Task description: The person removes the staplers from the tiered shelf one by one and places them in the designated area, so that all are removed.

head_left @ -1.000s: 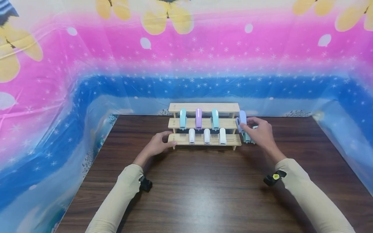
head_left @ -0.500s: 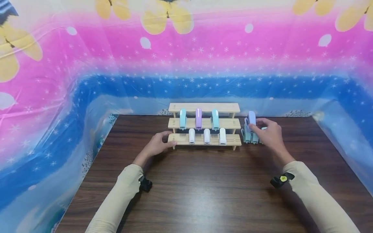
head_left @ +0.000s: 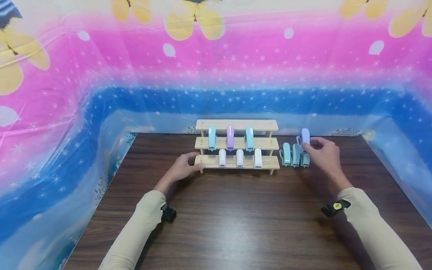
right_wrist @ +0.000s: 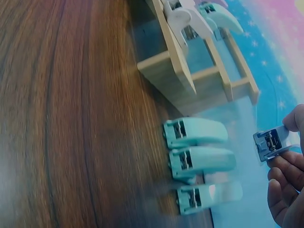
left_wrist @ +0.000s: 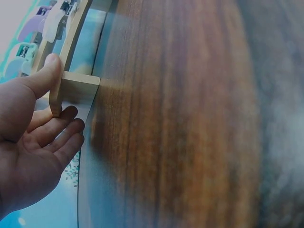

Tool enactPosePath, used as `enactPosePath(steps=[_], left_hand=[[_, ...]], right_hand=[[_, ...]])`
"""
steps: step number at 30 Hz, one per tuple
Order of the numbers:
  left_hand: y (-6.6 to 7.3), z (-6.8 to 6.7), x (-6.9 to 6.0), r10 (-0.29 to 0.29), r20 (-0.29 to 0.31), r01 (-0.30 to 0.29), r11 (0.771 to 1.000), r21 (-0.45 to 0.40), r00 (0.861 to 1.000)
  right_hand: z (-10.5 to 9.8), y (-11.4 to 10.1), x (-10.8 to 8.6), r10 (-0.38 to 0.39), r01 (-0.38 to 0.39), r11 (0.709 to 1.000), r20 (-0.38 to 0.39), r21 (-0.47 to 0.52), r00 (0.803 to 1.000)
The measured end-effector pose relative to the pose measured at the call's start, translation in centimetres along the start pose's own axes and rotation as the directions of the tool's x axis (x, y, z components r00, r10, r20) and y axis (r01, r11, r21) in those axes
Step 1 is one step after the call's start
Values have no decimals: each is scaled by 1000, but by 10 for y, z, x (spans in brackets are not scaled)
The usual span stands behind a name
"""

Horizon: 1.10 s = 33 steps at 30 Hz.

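Note:
My right hand [head_left: 325, 153] pinches a lavender stapler [head_left: 305, 137] between thumb and fingers, above the table to the right of the stand. Below it, three mint-green staplers [right_wrist: 202, 159] stand side by side, apart from the held one. A three-tier wooden display stand [head_left: 202, 160] is at the back of the table. My left hand [head_left: 182, 167] grips the left end of its lowest board, thumb on top and fingers underneath. On the middle tier stand two light-teal staplers and a purple stapler [head_left: 230, 138]. Three white staplers [head_left: 239, 158] line the lowest tier.
The top tier [head_left: 236, 124] of the stand shows bare wood. A dark wood-grain table [head_left: 222, 217] spreads in front. Patterned pink and blue cloth [head_left: 236, 71] hangs behind and along both sides of the table.
My right hand has moved right with the lavender stapler, away from the stand's right end, bringing the mint-green staplers into fuller view. My left hand has stayed put.

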<state>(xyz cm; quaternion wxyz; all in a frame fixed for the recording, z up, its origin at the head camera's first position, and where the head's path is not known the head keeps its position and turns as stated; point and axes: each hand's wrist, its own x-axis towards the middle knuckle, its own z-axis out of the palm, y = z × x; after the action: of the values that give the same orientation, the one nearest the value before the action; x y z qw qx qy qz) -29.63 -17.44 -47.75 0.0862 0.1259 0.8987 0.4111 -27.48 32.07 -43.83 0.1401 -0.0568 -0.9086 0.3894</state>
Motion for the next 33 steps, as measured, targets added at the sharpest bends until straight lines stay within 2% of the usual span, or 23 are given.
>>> enactPosePath(steps=[6,20,33], left_hand=[[-1,0,-1,4,3,-4,1000,-3,1000],[-1,0,1,17,5,-17,1000,0,1000],[1,-1,0,3,12,-2,1000,-1,1000]], right_hand=[[-8,12,2,33,-33,999,-14,-22,999],[-19,34,3,52,-54,998,-51,-36,997],[-20,51,1,93,-93,995,-23,-24,995]])
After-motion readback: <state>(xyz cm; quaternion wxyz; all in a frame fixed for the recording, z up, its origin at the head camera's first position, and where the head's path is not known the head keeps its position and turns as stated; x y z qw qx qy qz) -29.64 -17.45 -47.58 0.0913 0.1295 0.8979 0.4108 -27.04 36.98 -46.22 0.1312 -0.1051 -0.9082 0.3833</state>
